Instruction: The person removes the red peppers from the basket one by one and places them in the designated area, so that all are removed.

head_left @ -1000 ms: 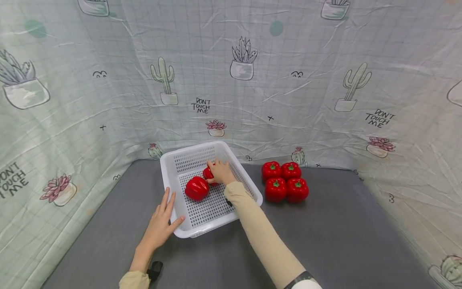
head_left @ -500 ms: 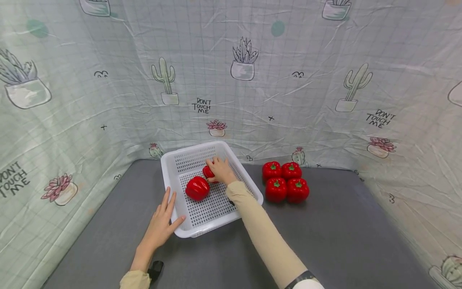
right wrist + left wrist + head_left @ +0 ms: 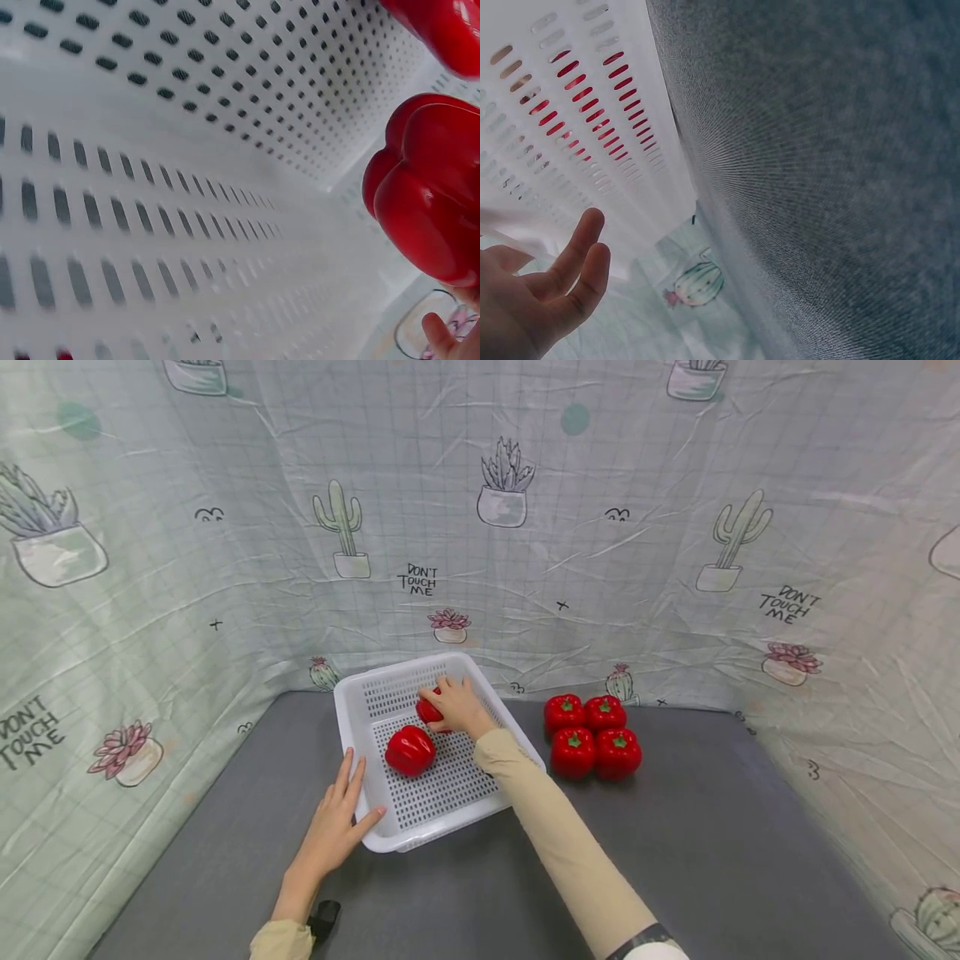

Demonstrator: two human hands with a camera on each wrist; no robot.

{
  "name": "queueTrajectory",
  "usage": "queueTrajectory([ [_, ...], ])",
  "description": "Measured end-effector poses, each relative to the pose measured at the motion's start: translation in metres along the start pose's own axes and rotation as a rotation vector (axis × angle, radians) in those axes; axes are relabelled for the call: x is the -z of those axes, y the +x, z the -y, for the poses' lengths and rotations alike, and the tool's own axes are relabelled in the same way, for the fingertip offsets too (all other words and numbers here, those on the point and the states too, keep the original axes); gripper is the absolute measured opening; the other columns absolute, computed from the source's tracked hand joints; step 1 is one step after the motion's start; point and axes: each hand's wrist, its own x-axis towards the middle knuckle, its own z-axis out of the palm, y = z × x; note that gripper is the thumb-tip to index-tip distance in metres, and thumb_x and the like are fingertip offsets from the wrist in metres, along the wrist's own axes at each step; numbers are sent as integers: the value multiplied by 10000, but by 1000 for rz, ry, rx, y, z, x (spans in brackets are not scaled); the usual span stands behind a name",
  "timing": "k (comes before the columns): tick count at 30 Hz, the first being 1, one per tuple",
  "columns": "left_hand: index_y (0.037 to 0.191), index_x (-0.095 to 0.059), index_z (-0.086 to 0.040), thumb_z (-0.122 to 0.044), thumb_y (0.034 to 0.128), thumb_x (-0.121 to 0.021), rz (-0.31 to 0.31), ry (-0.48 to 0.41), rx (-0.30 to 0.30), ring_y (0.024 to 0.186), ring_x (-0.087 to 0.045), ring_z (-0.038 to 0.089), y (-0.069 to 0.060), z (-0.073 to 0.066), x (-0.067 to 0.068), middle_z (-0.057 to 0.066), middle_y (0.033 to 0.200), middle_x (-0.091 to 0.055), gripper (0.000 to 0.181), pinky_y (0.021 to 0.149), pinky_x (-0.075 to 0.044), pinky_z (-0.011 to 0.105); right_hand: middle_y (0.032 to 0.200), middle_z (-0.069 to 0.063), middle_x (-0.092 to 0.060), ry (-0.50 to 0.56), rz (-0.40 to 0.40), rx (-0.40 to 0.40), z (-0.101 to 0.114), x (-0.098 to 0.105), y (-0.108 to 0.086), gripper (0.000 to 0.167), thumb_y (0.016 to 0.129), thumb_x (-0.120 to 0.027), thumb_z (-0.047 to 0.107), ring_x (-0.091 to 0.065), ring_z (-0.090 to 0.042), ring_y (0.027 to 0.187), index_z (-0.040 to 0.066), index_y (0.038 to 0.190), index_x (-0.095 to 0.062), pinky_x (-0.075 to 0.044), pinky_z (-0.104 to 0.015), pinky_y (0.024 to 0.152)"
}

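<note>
Inside the white perforated plastic basket [image 3: 390,673], my right hand [image 3: 459,705] grips a red bell pepper [image 3: 429,711] near the back wall. In the right wrist view this bell pepper [image 3: 431,187] shows its lobed end, with fingertips [image 3: 435,330] at its lower side. A second red bell pepper [image 3: 410,751] lies on its side in the basket, apart from my left hand [image 3: 330,827]. That hand rests on the basket's left rim with its fingers extended. From the left wrist, two fingers [image 3: 592,277] appear outside the slotted wall, and red shows through the slots.
Several red bell peppers [image 3: 592,739] stand stem up in a tight block, just right of the basket. The dark grey tabletop [image 3: 720,843] extends around it. A cactus-print cloth [image 3: 525,577] rises behind the table and along both sides.
My right hand has shifted slightly toward the basket's back with the bell pepper in its grip. The left hand, the basket and the other bell peppers look unmoved.
</note>
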Motion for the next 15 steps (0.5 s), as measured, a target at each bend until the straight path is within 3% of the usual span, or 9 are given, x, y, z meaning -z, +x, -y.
queueTrajectory([
  [5, 1405, -226, -26, -319, 802, -597, 1, 1, 1, 1155, -390, 395, 0, 0, 0, 154, 1499, -81, 767, 880, -332, 633, 1300, -107, -430, 24, -11, 24, -3, 11, -2, 587, 811, -550, 504, -412, -290, 1203, 265, 1316, -369, -324, -515, 985],
  [15, 1403, -233, -26, -319, 801, -593, -1, -5, 3, 1159, -382, 392, 0, 0, 0, 153, 1498, -83, 760, 881, -329, 637, 1144, -114, -500, -27, -90, 111, -10, 35, -14, 535, 803, -568, 468, -466, -261, 1059, 233, 1264, -434, -381, -462, 882],
])
